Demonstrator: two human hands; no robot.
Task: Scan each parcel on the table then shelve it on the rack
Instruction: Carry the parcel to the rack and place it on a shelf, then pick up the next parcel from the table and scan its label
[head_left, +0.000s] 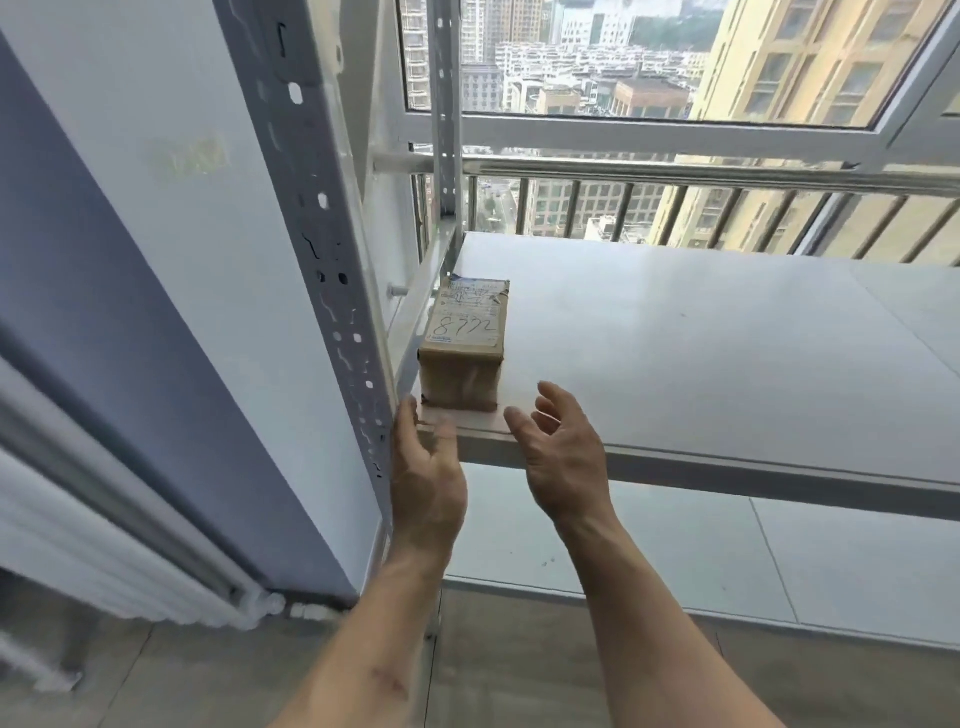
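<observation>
A small brown cardboard parcel (464, 343) with a white label and the handwritten number 8772 sits on the white rack shelf (701, 364), in its front left corner beside the grey slotted upright (332, 270). My left hand (427, 478) hovers just in front of the shelf edge, fingers relaxed, a little below the parcel. My right hand (563, 457) is spread with fingers loosely curved, just right of and below the parcel. Neither hand touches the parcel or holds anything.
A lower white shelf (727, 561) lies beneath. Behind the rack are a metal railing (675, 174) and a large window. A white wall and a grey-blue panel (104, 312) stand at the left. A wooden floor (519, 675) shows below.
</observation>
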